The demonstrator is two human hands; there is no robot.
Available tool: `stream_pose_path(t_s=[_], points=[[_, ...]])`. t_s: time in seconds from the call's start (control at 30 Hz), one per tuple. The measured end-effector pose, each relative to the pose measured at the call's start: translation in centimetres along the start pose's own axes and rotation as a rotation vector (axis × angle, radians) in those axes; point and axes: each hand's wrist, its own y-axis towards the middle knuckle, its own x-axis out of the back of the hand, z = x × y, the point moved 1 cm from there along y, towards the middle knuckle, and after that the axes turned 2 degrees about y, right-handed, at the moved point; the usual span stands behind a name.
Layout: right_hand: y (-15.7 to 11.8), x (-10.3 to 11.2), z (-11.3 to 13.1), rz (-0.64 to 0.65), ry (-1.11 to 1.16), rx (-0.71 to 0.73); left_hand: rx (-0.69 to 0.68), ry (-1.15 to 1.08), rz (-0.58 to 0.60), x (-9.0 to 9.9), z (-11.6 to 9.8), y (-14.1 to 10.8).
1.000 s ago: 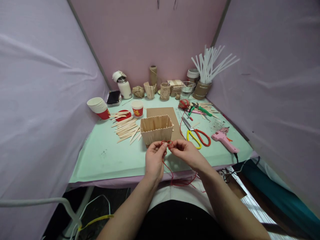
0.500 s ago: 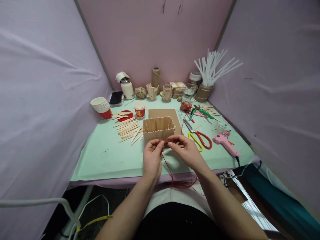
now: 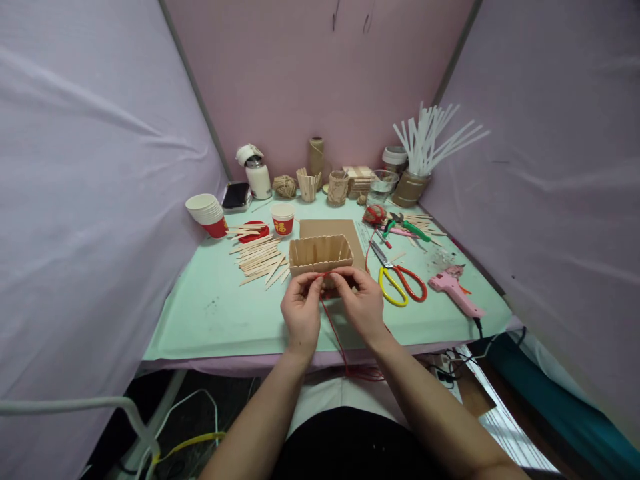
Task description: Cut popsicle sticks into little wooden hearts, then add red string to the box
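Note:
Both hands are in front of a rectangular wooden-stick box [image 3: 321,253]. My left hand [image 3: 303,307] pinches a thin red cord [image 3: 332,327] between thumb and fingers. Close to its right, my right hand [image 3: 361,300] pinches the same cord, and a short stretch of it spans the gap between the fingertips. From there the cord hangs down to a loose bundle at my lap. The box stands on the table at the front of a brown cardboard sheet [image 3: 358,241]; the hands hide its lower front.
Scissors [image 3: 391,265], green-handled pliers [image 3: 410,227] and a pink glue gun [image 3: 457,293] lie to the right. Loose sticks [image 3: 257,259] and paper cups [image 3: 207,213] are at the left. A red yarn ball [image 3: 374,214], jars and a glass bowl [image 3: 383,185] stand farther back.
My right hand has moved left, nearer my left hand, and its fingers have drawn in on the cord. The whole view has shifted slightly.

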Motion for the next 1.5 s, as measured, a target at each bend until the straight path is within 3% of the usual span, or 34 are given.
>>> stream_pose_path(t_s=[0.2,0.37,0.57,0.67,0.8,0.93,1.13,1.27,1.4,1.5], points=[[0.2,0.1,0.4,-0.015,-0.295,0.269,-0.109,0.114,-0.001,-0.1,0.5,0.4],[0.3,0.2,0.4,-0.016,-0.357,0.243,-0.055,0.080,0.006,-0.1,0.3,0.4],[0.1,1.0,0.6,0.025,-0.173,0.195,0.096,-0.020,0.116,0.3,-0.8,-0.4],[-0.3,1.7,0.3,0.145,0.033,0.099,0.202,-0.099,0.206,0.7,-1.2,-0.8],[-0.8,2.3,-0.1,0.317,0.316,-0.154,0.248,-0.114,0.275,1.1,-1.7,-1.0],[-0.7,3.1,-0.2,0.253,0.338,-0.313,0.256,-0.066,0.301,1.6,-2.2,-1.1],[0.3,5.1,-0.4,0.050,0.203,-0.217,0.064,0.224,0.198,4.5,-2.1,-0.5],[0.5,5.9,-0.3,0.003,0.044,-0.101,-0.116,0.549,0.158,6.4,-2.9,0.0],[0.0,5.5,1.1,0.204,-0.085,0.005,-0.301,0.763,0.279,5.8,-5.5,-0.8],[-0.8,4.6,2.5,0.361,-0.087,0.075,-0.252,0.566,0.348,3.9,-6.8,-2.0]])
